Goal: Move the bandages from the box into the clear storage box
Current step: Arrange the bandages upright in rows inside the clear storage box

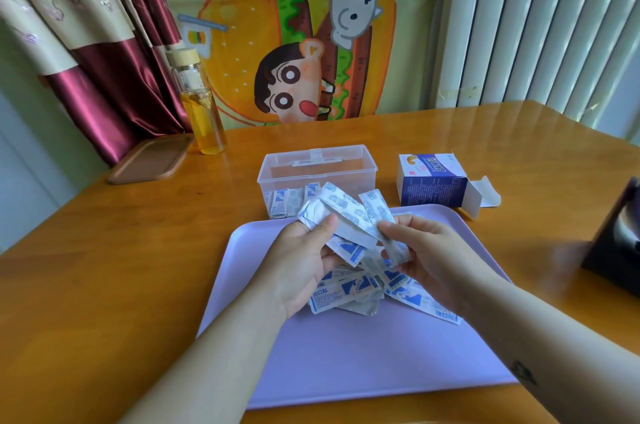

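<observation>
Above a lilac tray (363, 354), my left hand (304, 261) grips a fan of white-and-blue wrapped bandages (341, 212). My right hand (429, 250) pinches one or two more bandages (391, 240) beside them. A loose pile of bandages (367, 288) lies on the tray under both hands. Just beyond the tray stands the clear storage box (317, 164), lid off, with several bandages (287, 202) upright inside along its front wall. The blue-and-white bandage box (433, 181) sits to the right of it with its end flap open.
A glass bottle (201, 105) of yellow liquid with a wooden cap stands at the back left, next to a brown lid (152, 160). A dark object (616, 243) sits at the right table edge. A cartoon cushion leans behind the wooden table (121, 250).
</observation>
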